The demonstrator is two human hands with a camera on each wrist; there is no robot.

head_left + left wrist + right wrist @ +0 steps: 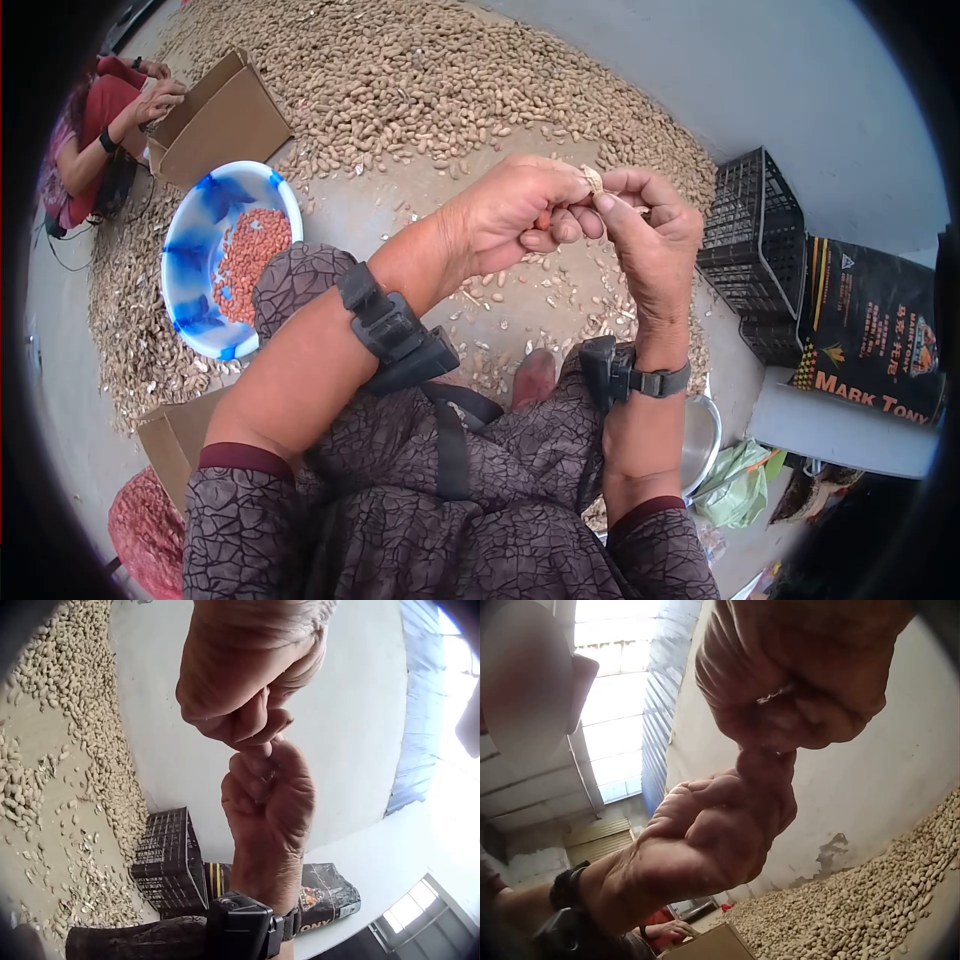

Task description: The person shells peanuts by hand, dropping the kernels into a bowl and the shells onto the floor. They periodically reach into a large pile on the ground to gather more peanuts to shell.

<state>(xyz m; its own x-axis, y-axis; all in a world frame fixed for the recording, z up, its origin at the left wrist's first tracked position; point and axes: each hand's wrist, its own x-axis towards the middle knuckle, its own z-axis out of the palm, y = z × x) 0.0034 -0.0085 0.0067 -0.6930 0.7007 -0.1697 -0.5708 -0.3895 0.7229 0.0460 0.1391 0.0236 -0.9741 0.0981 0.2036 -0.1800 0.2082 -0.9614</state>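
Note:
In the head view a peanut in its pale shell (592, 180) sits between the fingertips of both hands, held up over the floor. My left hand (508, 212) pinches it from the left, and reddish peanut kernels (543, 219) show in its curled fingers. From the other side my right hand (655, 228) grips the same peanut with thumb and bent forefinger. Both wrist views show the left hand (251, 671) and right hand (802, 675) meeting at the fingertips, the peanut hidden there. A blue and white basin (183, 255) with red kernels (250, 262) stands left of my knee.
A large heap of unshelled peanuts (420, 80) spreads along the wall. Empty shells (130, 330) lie at the left. Another person (95, 140) sits by a cardboard box (225, 125). Black crates (745, 225) and a black printed sack (875, 330) stand at the right.

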